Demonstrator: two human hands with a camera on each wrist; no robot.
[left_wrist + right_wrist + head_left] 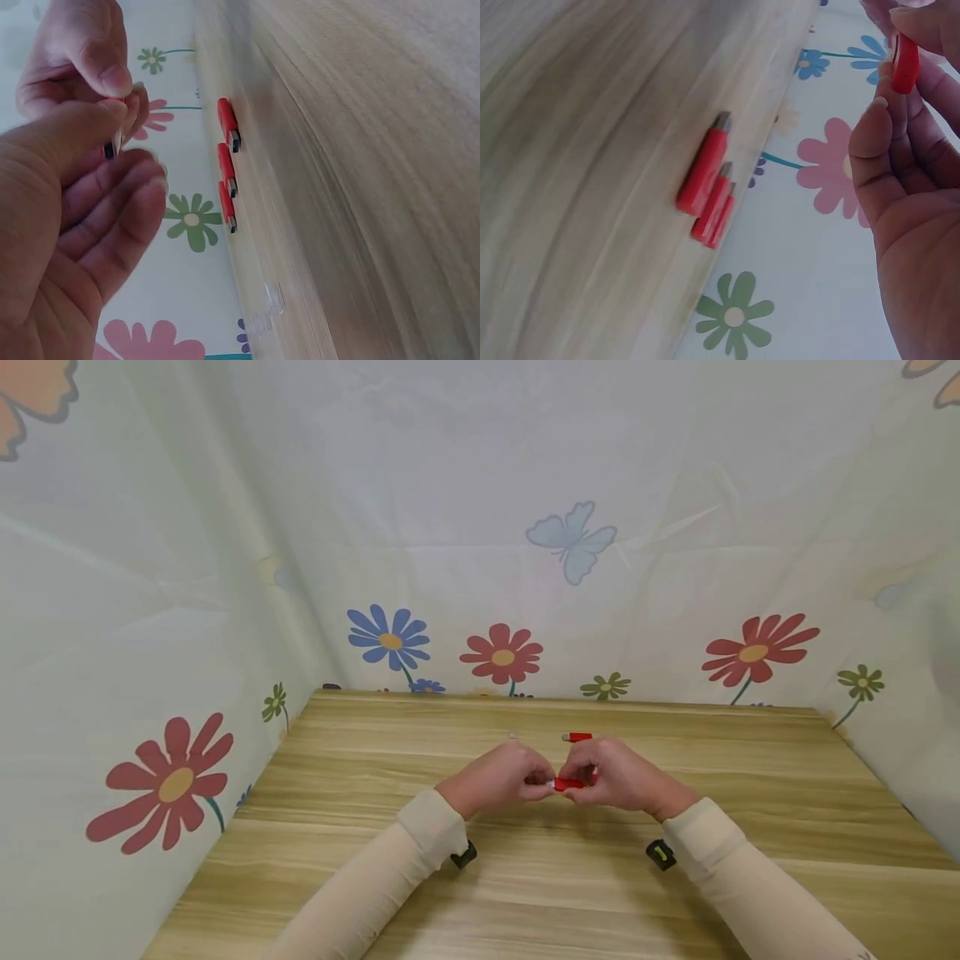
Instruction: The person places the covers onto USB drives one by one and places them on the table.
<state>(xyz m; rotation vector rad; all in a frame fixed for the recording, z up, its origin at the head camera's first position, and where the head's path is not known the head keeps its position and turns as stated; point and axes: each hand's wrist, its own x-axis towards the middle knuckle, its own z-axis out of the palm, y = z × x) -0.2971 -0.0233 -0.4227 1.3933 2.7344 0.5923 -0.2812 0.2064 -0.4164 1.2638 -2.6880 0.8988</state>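
Note:
A red USB flash drive point(570, 784) is held above the wooden table between both hands, its pale connector end towards the left. My left hand point(507, 777) pinches its left end, the thumb lying over it in the left wrist view. The right hand point(621, 778) pinches the red body between thumb and fingers, which the right wrist view shows from the other side. Three more red USB flash drives lie in a row on the table; the nearest in the right wrist view is a red flash drive point(703, 169) with its metal connector bare.
Small clear plastic caps point(271, 298) lie on the wooden table point(525, 893), left of the row of drives. A white curtain point(450, 485) printed with flowers and a butterfly hangs behind the table and along its sides.

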